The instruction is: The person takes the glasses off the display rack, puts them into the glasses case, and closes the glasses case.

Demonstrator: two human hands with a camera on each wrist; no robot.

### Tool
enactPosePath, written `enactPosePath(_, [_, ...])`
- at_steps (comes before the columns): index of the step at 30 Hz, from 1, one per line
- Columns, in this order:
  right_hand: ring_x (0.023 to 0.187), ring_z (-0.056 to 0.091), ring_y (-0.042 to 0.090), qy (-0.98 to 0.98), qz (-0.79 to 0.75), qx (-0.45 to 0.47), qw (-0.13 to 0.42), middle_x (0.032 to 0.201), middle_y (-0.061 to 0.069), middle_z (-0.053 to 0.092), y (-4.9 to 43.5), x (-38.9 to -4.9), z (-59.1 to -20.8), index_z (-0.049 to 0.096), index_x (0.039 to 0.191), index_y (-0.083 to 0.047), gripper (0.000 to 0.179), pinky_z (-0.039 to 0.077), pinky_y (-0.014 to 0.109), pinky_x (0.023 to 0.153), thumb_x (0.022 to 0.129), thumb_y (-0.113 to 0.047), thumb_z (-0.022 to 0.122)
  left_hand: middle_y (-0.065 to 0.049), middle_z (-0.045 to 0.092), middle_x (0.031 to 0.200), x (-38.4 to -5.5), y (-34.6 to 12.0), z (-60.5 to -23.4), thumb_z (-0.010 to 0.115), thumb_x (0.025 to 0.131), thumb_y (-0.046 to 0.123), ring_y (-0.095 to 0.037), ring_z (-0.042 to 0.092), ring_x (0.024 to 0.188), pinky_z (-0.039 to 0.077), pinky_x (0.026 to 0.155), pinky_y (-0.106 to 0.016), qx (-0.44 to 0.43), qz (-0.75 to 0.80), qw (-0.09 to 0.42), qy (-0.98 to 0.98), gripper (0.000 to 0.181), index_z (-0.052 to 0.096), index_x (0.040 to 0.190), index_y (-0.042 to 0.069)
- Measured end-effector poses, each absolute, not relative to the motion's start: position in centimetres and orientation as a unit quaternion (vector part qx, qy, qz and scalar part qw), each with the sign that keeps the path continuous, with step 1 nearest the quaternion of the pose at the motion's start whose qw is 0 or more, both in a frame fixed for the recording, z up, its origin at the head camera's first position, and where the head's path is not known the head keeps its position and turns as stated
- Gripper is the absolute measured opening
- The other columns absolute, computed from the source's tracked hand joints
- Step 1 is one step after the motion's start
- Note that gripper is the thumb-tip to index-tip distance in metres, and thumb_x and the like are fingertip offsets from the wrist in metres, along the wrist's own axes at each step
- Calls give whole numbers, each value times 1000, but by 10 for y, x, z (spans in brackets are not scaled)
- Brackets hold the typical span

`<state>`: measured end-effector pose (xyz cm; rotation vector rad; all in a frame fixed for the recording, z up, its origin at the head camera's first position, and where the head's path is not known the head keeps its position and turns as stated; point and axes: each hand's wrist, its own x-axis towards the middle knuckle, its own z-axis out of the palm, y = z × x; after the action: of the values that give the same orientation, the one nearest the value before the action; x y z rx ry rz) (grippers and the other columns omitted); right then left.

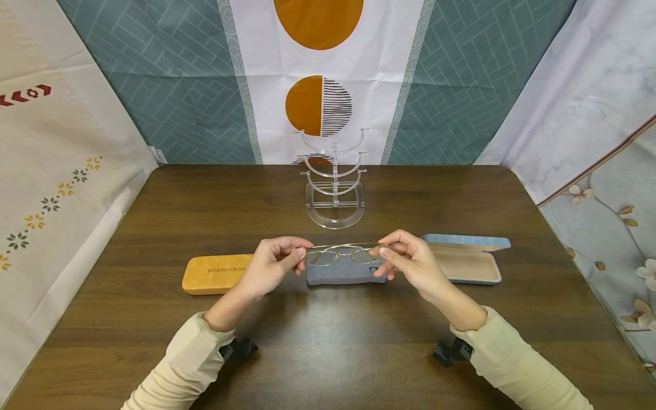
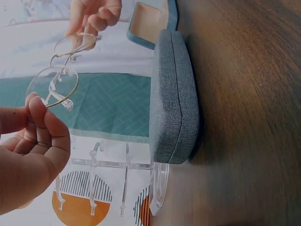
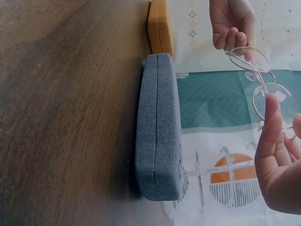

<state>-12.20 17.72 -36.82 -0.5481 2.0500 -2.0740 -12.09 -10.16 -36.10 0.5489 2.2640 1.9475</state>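
A pair of thin gold-rimmed eyeglasses (image 1: 336, 256) is held up over a closed grey glasses case (image 1: 343, 278). My left hand (image 1: 274, 263) pinches the left end of the frame between thumb and fingers. At the other end, my right hand (image 1: 412, 261) grips the frame the same way, its fingertips close to the lens in the right wrist view. Both wrist views show the eyeglasses (image 2: 52, 89) raised off the table, apart from the grey case (image 3: 157, 127). The folded or spread state of the temples is hard to make out.
A yellow glasses case (image 1: 215, 274) lies closed at the left, partly behind my left hand. To the right stands an open blue case (image 1: 466, 265) with beige lining. A clear tiered display stand (image 1: 335, 196) is farther back on the brown table (image 1: 318, 347).
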Motion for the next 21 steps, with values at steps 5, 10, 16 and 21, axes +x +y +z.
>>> enactPosePath(5, [65, 66, 18, 683, -704, -175, 86, 87, 3, 69, 177, -122, -368, 49, 100, 11, 17, 48, 24, 50, 91, -2, 53, -14, 57, 67, -123, -102, -363, 51, 89, -4, -13, 55, 59, 50, 59, -25, 176, 647, 62, 740, 20, 56, 107, -12])
enactPosePath(10, [66, 67, 18, 678, -710, -171, 86, 86, 4, 69, 177, -122, -368, 52, 97, 6, 10, 48, 23, 50, 90, -2, 54, -22, 59, 74, -123, -101, -365, 53, 90, -2, -19, 58, 64, 53, 62, -31, 162, 633, 57, 755, 19, 59, 104, -12])
enactPosePath(16, [67, 67, 18, 671, -717, -169, 90, 86, 3, 69, 178, -122, -368, 52, 97, 5, 9, 50, 24, 52, 90, -1, 54, -22, 60, 76, -123, -100, -367, 53, 90, 0, -27, 60, 67, 53, 65, -29, 171, 610, 51, 772, 17, 61, 97, -13])
enactPosePath(21, [65, 66, 17, 661, -724, -170, 102, 83, 4, 69, 179, -122, -369, 55, 95, 0, 5, 49, 23, 52, 91, 0, 52, -16, 59, 72, -123, -99, -367, 52, 91, 1, -32, 60, 67, 53, 65, -28, 189, 603, 39, 774, 16, 61, 93, -13])
